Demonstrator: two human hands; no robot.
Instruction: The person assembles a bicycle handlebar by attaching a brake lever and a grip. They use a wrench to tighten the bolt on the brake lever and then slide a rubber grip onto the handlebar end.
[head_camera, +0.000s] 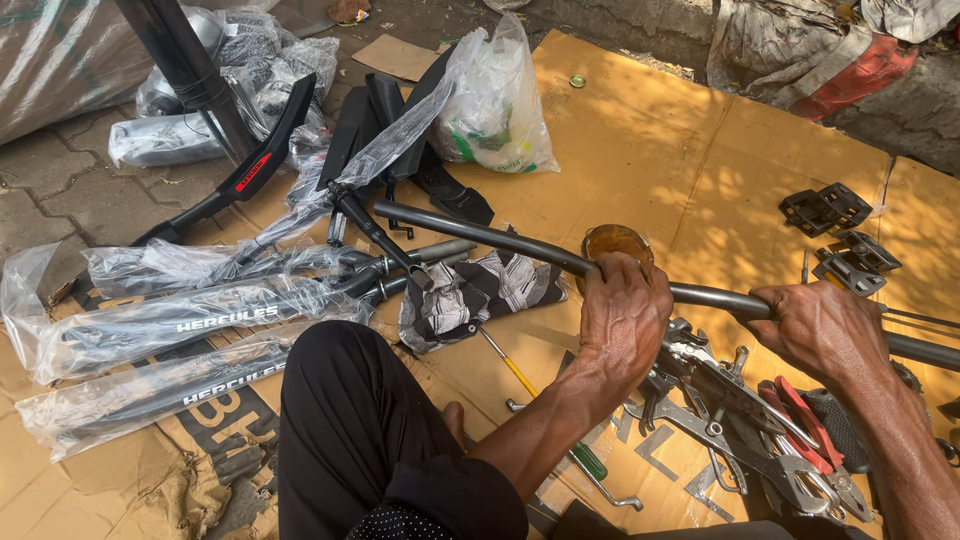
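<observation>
Centrally, a long dark grey metal tube (520, 243) runs from the middle of the frame down toward the right edge, held clear of the cardboard sheet (640, 130) that covers the ground. The left hand (625, 310) is clenched around the tube near mid-frame; the right hand (825, 325) is clenched around it further right, well apart from the first. This two-point grip appears to steady the long piece and keep it level, judging by the spacing of the fists.

Just behind the left hand sits a small round tin of amber grease (615, 240), close enough to be reached without letting the tube down. Below the tube, at lower right, lies a heap of wrenches and pliers (740, 410), some with red grips, touching one another. A yellow-handled screwdriver (510, 365) and a crumpled striped rag (480, 290) lie to the left of it, beside the person's dark-trousered knee (340, 420).

Outward, plastic-wrapped black frame parts (170, 320) fill the left of the frame, a white plastic bag (495, 100) stands at upper centre, and black pedals (825, 208) rest at upper right. Open cardboard remains at upper centre-right, the only free room; the sheet's far edge meets stone paving and a bundle of cloth (800, 50).
</observation>
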